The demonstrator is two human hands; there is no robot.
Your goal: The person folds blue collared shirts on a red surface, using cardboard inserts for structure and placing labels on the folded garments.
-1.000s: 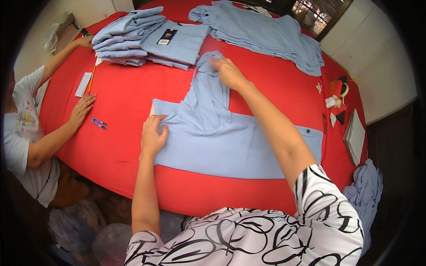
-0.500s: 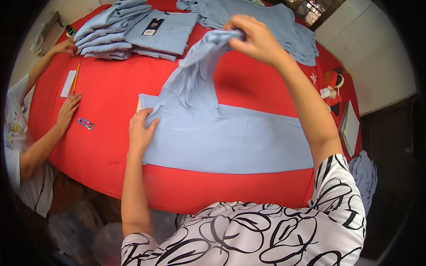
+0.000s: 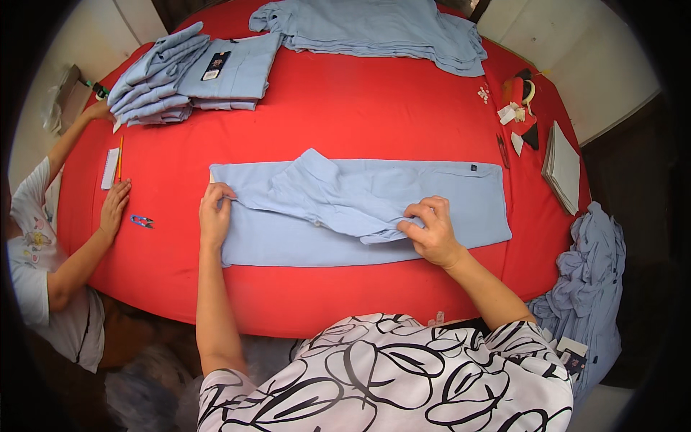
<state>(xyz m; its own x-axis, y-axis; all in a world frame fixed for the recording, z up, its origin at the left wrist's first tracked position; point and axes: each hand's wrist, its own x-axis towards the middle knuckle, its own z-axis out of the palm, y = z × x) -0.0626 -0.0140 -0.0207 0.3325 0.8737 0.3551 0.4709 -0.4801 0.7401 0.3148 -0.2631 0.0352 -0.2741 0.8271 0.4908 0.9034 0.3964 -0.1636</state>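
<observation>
A light blue shirt [image 3: 468, 198] lies before me on the red cloth, folded into a long strip running left to right. Its crumpled sleeve [image 3: 320, 191] is laid along the top of the strip. My left hand [image 3: 216, 212] is closed on the shirt's left end, thumb and fingers pinching the fabric. With its fingertips pressed together, my right hand [image 3: 434, 232] grips the sleeve's cuff end low over the strip. A thin pale edge shows at the shirt's upper left corner; what it belongs to is mostly hidden.
Folded blue shirts [image 3: 162, 75] are stacked back left, more shirts [image 3: 374, 32] lie flat behind. A co-worker's hand [image 3: 115, 209] rests left, near blue thread snips [image 3: 142, 221], a pencil [image 3: 120, 158] and notepad [image 3: 110, 168]. Tape [image 3: 530, 91] and boards [image 3: 563, 169] sit right; garments [image 3: 590, 273] hang beyond.
My right hand has come down and toward me, lowering the raised sleeve onto the strip. My left hand remains at the left end, its fingers now pinching. The view has shifted slightly.
</observation>
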